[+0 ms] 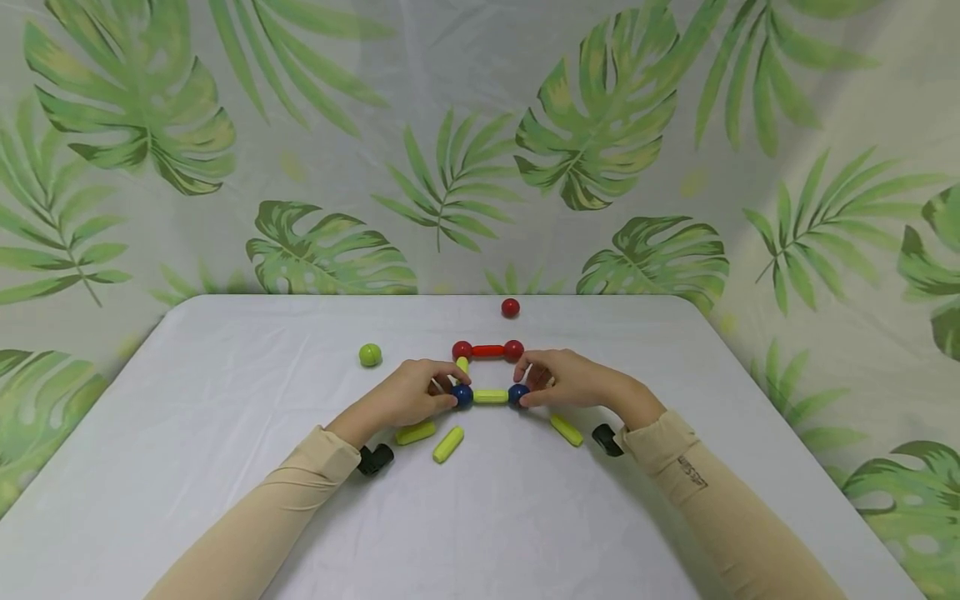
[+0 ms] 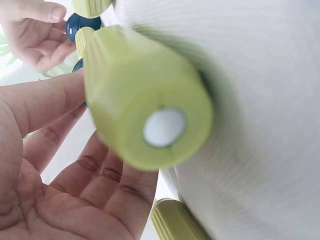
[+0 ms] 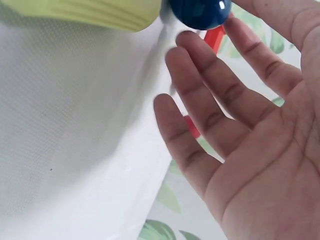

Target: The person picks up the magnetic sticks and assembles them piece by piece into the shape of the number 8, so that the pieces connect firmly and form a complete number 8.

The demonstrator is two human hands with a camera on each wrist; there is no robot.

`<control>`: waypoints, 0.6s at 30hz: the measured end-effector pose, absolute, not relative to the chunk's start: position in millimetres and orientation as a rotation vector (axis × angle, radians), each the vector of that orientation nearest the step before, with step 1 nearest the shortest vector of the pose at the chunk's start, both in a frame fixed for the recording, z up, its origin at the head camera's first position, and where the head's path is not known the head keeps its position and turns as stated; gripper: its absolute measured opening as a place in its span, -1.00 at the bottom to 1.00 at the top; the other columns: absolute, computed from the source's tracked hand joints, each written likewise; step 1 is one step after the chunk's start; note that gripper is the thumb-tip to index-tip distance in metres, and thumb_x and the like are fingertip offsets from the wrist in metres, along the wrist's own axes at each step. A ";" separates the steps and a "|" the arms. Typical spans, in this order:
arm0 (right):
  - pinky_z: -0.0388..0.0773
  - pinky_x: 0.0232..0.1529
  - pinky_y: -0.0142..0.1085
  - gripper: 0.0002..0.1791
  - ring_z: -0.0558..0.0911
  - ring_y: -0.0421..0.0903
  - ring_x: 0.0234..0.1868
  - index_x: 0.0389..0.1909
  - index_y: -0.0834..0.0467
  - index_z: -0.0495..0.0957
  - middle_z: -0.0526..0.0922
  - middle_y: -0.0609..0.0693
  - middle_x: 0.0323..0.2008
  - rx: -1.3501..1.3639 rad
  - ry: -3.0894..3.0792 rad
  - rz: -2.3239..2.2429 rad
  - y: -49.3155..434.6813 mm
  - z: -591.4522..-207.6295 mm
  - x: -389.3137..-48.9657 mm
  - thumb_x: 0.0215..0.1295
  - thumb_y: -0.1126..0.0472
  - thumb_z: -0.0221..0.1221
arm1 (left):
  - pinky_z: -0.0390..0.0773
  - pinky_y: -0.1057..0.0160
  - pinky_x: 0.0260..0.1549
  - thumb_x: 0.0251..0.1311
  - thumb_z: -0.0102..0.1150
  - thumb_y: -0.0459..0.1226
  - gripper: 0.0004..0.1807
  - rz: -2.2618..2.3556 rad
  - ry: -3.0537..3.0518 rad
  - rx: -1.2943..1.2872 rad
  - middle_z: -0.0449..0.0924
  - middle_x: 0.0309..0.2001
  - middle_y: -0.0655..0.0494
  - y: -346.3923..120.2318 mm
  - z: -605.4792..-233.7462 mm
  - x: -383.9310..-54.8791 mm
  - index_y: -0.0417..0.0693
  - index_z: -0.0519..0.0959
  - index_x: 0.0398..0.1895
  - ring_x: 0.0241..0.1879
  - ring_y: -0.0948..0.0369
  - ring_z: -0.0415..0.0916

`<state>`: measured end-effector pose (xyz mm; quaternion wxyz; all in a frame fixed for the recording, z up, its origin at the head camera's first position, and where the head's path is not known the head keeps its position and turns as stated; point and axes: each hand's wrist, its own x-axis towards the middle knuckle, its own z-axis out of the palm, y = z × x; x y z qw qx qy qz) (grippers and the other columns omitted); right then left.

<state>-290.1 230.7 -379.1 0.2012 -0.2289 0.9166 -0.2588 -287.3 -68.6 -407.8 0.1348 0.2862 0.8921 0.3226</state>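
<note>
Thumb and index finger of my left hand [image 1: 411, 393] pinch a blue ball [image 1: 462, 396]. My right hand [image 1: 573, 382] holds a second blue ball [image 1: 518, 395] between thumb and index finger, its other fingers loosely bent in the right wrist view. A yellow-green ribbed stick [image 1: 491, 397] joins the two blue balls. From the left blue ball another yellow-green stick [image 1: 462, 365] runs back toward a red ball [image 1: 462, 351], partly covered by fingers. A red stick [image 1: 488, 351] links that ball to another red ball [image 1: 513, 351]. In the left wrist view a loose stick [image 2: 150, 100] hides some fingertips.
Loose yellow-green sticks lie at left [image 1: 416, 432], in front [image 1: 448, 445] and at right [image 1: 567, 430]. A green ball [image 1: 370, 355] sits back left, a red ball [image 1: 511, 308] near the white table's [image 1: 225, 367] far edge. Wrist devices [image 1: 375, 459] strap below both sleeves.
</note>
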 end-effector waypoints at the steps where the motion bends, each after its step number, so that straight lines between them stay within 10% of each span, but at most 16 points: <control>1: 0.65 0.20 -0.03 -0.68 0.67 -0.07 0.04 0.08 0.04 0.59 0.74 -0.03 -0.05 -0.651 2.576 -0.723 231.0 -378.1 -288.9 0.44 0.04 0.40 | 0.70 0.12 0.02 0.46 0.34 -0.30 -0.67 0.936 2.584 0.831 0.75 0.01 0.03 -68.7 -408.4 -287.7 0.14 0.69 0.22 -0.07 0.19 0.68; 18: 0.68 0.15 -0.01 -0.71 0.70 0.01 0.01 0.14 0.14 0.69 0.77 0.06 0.04 -1.041 2.613 -0.716 204.7 -362.8 -252.8 0.47 0.22 0.37 | 0.69 0.17 -0.04 0.44 0.35 -0.31 -0.67 0.975 2.576 0.841 0.75 -0.02 0.02 -70.1 -409.6 -288.3 0.09 0.70 0.21 -0.10 0.20 0.69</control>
